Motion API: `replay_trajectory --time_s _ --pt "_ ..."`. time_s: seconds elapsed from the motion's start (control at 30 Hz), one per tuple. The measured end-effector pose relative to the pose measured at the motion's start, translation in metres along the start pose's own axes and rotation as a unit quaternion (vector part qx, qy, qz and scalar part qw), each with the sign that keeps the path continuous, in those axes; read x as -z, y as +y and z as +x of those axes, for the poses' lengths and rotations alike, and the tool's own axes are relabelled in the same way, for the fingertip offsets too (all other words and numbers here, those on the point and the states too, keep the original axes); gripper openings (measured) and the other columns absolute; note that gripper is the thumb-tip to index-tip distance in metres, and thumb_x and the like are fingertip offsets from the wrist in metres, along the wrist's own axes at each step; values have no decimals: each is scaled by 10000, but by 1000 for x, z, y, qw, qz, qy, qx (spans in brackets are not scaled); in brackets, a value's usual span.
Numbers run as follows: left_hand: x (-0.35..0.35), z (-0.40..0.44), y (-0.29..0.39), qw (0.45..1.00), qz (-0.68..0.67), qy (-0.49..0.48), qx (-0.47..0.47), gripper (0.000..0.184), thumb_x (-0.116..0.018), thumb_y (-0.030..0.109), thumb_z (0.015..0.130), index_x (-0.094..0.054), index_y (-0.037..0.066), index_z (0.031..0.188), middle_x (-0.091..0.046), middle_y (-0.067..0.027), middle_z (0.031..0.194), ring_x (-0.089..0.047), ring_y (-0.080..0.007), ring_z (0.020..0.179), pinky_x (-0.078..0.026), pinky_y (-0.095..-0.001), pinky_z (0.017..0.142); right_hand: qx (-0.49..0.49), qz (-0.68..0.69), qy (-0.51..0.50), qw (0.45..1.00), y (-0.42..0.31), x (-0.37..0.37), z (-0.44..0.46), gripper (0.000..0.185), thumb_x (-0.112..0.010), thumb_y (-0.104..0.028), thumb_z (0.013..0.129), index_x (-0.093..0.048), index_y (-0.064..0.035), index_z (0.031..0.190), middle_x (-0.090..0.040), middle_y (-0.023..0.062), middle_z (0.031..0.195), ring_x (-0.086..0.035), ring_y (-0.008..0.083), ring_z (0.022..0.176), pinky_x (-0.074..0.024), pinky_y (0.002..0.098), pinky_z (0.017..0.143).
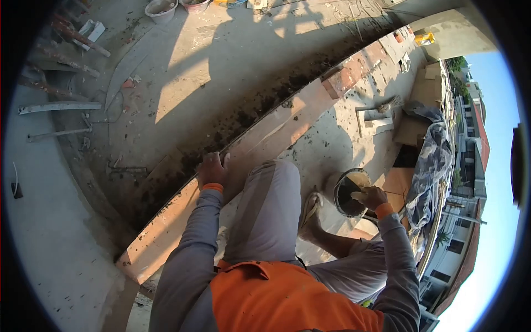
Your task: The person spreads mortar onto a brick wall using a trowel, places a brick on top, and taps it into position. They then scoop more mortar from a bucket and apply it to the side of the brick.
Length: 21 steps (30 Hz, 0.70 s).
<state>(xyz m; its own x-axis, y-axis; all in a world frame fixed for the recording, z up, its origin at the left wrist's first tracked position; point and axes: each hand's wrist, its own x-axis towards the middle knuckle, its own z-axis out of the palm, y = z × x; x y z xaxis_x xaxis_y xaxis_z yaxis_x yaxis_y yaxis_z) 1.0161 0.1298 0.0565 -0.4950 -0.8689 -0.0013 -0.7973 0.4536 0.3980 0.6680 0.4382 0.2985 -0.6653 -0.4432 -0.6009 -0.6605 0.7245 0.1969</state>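
Note:
My left hand (212, 170) rests on the top edge of a long, low tiled ledge (271, 128), its fingers laid over the edge and its thumb apart. It holds nothing. On the right, my right hand (371, 198) reaches into the mouth of a dark bucket (336, 189) that has greyish material inside. The fingers of that hand are curled closed, and what they grip is too unclear to name. The bucket stands on the floor beside my sandalled foot (311, 210).
Dark mortar crumbs (243, 119) line the ledge's far side. Loose bricks (343, 83) lie along its top. A brush (390, 104) rests by a pale block frame (366, 126). Crumpled plastic sheeting (431, 160) lies at right. Pails (161, 10) stand at the back.

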Motion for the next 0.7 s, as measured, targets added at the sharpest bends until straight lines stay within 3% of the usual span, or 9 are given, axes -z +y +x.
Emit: replay_trajectory --time_s 0.03,0.17,0.23,0.3,0.33,0.5,0.7 --pt "-2 -1 0 1000 9 7 10 389 -496 436 892 -593 66 963 -614 -107 921 -595 -293 873 -469 -429 760 16 11 23 1000 12 -4 1 370 -653 -414 713 -691 -103 909 -674 149 883 -637 323 862 -487 415 782" --pt "3 1 12 1000 9 -2 8 450 -473 451 892 -598 43 1035 -623 -135 1012 -588 -310 949 -465 -435 793 -13 -12 -99 995 52 -23 11 374 -723 -305 629 -677 -122 953 -684 103 880 -649 289 870 -497 379 792" --pt "7 2 17 998 14 -29 46 524 -445 473 888 -584 17 1106 -617 -162 1072 -582 -339 978 -457 -453 824 8 -34 -80 996 54 -27 16 358 -718 -318 617 -674 -119 911 -675 104 857 -644 292 872 -497 396 764" --pt "-1 3 13 998 12 -38 44 522 -447 472 887 -583 15 1099 -616 -163 1071 -578 -342 985 -455 -457 829 49 -40 -8 998 53 -29 25 293 -687 -276 646 -672 -111 887 -661 134 772 -644 325 794 -500 423 703" --pt "-4 3 13 997 2 -46 64 521 -448 472 886 -583 12 1091 -615 -164 1070 -575 -346 991 -453 -461 833 59 -63 12 996 45 -20 24 209 -677 -256 703 -672 -95 837 -665 137 804 -646 310 825 -495 411 707" --pt "-7 2 18 999 1 -32 38 495 -466 460 880 -598 10 1038 -631 -187 987 -600 -364 914 -477 -451 785 80 -74 131 985 24 -39 29 147 -628 -173 708 -682 -70 799 -669 128 785 -660 283 792 -511 393 673" --pt "-14 5 15 998 33 34 35 471 -475 449 880 -607 21 1027 -637 -184 969 -613 -362 885 -483 -453 761 61 -73 162 982 26 -47 12 122 -600 -174 721 -692 -94 715 -674 99 765 -667 258 775 -509 366 657"
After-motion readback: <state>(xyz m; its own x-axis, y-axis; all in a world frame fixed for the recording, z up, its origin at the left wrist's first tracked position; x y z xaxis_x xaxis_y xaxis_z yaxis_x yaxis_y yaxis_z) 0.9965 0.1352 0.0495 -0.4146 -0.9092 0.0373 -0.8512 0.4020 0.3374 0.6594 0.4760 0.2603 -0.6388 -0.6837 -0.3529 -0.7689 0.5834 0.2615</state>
